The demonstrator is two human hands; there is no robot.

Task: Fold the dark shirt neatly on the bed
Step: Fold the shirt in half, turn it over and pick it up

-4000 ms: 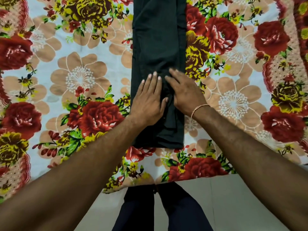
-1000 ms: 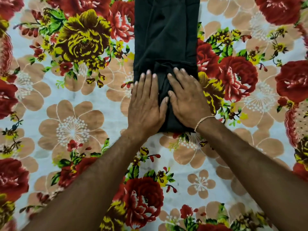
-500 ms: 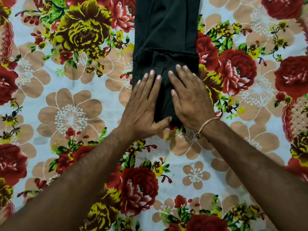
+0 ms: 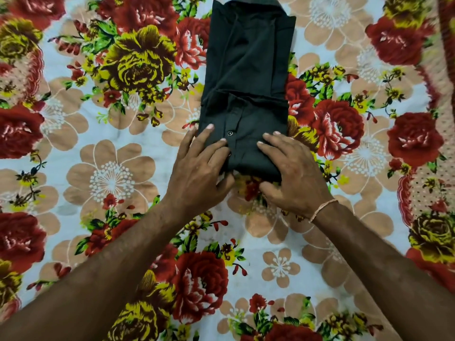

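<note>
The dark shirt lies as a narrow strip on the bed, collar at the far end, its near end doubled over into a thick fold with a small button showing. My left hand grips the fold's near left corner, fingers on top and thumb tucked beneath the edge. My right hand holds the near right corner the same way, thumb under the edge. A thin thread band circles the right wrist.
A floral bedsheet with red, yellow and tan flowers covers the whole bed around the shirt. A patterned border strip runs down the right side.
The near end of the shirt has been folded further away from me. Both hands moved apart from the middle to the fold's near corners, with thumbs slipping under the edge.
</note>
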